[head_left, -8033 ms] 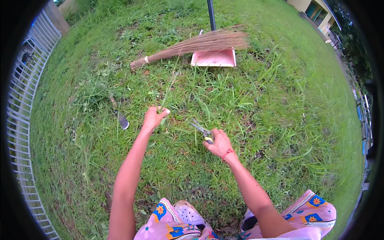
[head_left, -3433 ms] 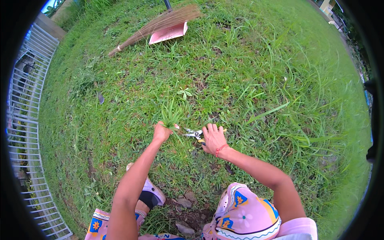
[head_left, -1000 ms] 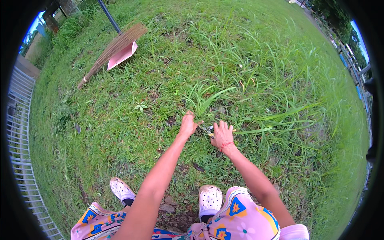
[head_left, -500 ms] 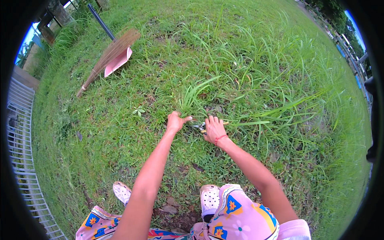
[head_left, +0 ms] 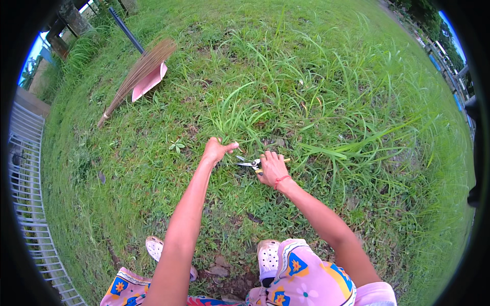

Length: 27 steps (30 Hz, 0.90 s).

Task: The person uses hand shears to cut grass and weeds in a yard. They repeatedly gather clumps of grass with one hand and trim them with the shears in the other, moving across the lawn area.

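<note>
Firstly, head view, sole entry. Progress, as judged: partway. One grass tuft (head_left: 230, 120) is gathered in the left hand (head_left: 216, 150); whether its stems are severed or rooted cannot be told, the base being hidden by the hand. Long grass (head_left: 352, 149), beyond and to the right of the right hand (head_left: 274, 167), stands uncut.

Item, grass tuft: bright green, narrow-bladed, loose and fanned at the top, rising just beyond the left hand, some blades arching right.

Item, pruning shears (head_left: 252, 163): metal blades parted, yellow on the handles; tips pointing left, just beside the left hand and apart from it.

Left hand: fingers folded around the low part of the tuft, thumb stretched toward the shears.

Right hand: wrapped over the handles from above, back of the hand uppermost; red bracelet (head_left: 281, 179) at the wrist.

Surroundings: a small broad-leaved plant (head_left: 176, 146), left of the left hand. Farther off, beyond and left of both hands, a brown stick broom (head_left: 137, 76) lying across a pink dustpan (head_left: 150, 82) with a dark handle (head_left: 126, 29). Nearer the body than the hands, white perforated clogs (head_left: 268, 259).
</note>
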{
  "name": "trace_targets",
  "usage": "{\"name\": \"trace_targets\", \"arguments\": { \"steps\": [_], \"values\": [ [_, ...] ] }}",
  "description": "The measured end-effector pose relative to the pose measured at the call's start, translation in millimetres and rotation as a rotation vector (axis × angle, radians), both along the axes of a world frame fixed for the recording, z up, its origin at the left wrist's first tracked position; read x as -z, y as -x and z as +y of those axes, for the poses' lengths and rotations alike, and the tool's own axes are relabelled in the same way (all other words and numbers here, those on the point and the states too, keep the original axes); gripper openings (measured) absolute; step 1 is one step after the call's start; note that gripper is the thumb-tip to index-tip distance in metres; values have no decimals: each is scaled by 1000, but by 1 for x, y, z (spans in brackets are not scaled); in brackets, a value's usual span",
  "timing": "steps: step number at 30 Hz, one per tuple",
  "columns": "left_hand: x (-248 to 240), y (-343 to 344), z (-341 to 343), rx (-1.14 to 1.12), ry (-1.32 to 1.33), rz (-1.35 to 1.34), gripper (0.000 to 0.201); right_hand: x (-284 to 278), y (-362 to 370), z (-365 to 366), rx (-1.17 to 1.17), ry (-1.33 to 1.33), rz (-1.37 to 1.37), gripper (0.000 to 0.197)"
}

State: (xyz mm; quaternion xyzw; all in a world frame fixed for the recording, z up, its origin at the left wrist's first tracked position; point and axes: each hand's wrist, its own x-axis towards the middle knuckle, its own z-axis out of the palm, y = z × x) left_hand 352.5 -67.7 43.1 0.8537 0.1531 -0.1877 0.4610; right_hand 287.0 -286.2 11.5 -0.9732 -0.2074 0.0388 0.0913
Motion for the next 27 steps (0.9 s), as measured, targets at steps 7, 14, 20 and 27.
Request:
{"name": "trace_targets", "arguments": {
  "steps": [7,14,20,27],
  "values": [
    [11,-32,3,210,-279,-142,34,-5,-3,-2,257,-237,212,47],
    [52,-61,-41,363,-317,-404,52,7,-28,-2,381,-3,86,56],
    [52,-72,-37,449,-244,-388,37,22,-70,35,367,10,36,56],
    [51,-83,-25,166,79,-341,29,7,-85,0,173,-162,207,45]
  ]
}}
